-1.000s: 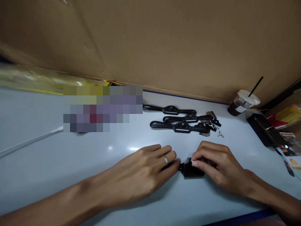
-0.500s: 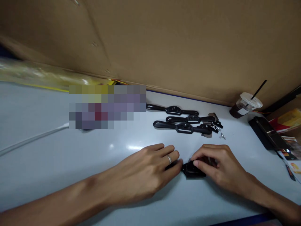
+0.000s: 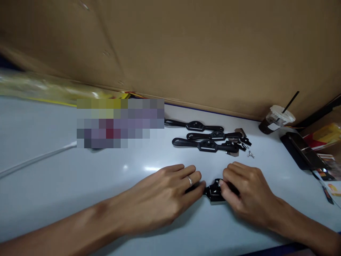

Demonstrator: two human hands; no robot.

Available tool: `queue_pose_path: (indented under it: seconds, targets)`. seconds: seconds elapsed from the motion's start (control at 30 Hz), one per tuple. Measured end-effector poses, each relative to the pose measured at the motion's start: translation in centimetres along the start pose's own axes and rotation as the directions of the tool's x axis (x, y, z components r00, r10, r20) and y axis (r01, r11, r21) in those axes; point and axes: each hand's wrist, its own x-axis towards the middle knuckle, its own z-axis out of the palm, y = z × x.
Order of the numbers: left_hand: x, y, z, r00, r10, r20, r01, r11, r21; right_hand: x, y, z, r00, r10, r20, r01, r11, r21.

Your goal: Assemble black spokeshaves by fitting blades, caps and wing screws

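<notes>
A black spokeshave (image 3: 215, 194) lies on the table close in front of me, its middle and blade edge in view. My left hand (image 3: 173, 192), with a ring on one finger, is wrapped round its left handle and covers most of it. My right hand (image 3: 243, 192) is closed at the right side of the body, thumb and curled forefinger pinching by the screws there. What the fingertips grip is mostly hidden. Beyond the hands lie three more spokeshaves, a near one (image 3: 206, 145), a middle one (image 3: 217, 135) and a far one (image 3: 194, 125).
Loose blades (image 3: 232, 154), black cap pieces (image 3: 246, 141) and a wing screw (image 3: 250, 154) lie by the right handles. Farther right stand a lidded drink cup (image 3: 277, 119) with a straw and a dark case (image 3: 302, 151). A cardboard wall (image 3: 186, 53) closes the back. Part of the left is pixelated.
My right hand's fingers have curled in tighter at the spokeshave's body, uncovering more of its upper middle. My left hand keeps its hold. The view has shifted slightly.
</notes>
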Motion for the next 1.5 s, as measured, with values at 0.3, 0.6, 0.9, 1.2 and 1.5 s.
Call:
queue_pose_path:
  seconds: [0.3, 0.6, 0.9, 1.2, 1.5]
  targets:
    - [0.0, -0.1, 0.1, 1.000, 0.003, 0.005, -0.003, 1.000, 0.016, 0.4, 1.3, -2.1, 0.981, -0.193, 0.007, 0.182, 0.934, 0.309]
    - [0.1, 0.0, -0.2, 1.000, 0.005, 0.010, -0.005, 1.000, 0.015, -0.1, 1.3, -1.4, 0.977, -0.198, 0.080, 0.182, 0.968, 0.175]
    - [0.0, 0.1, 0.0, 1.000, -0.001, 0.020, 0.001, 1.000, -0.003, 0.0, 1.1, -1.4, 0.982, -0.189, -0.001, 0.189, 0.981, 0.042]
    - [-0.1, -0.1, 0.2, 1.000, -0.005, 0.019, 0.005, 1.000, -0.011, -0.1, 1.7, -1.6, 0.992, -0.128, 0.020, 0.127, 0.991, 0.031]
    - [0.1, 0.0, 0.3, 1.000, -0.026, 0.015, 0.027, 0.998, -0.050, 0.1, 1.5, -0.9, 0.979, 0.024, 0.202, -0.096, 0.930, 0.355]
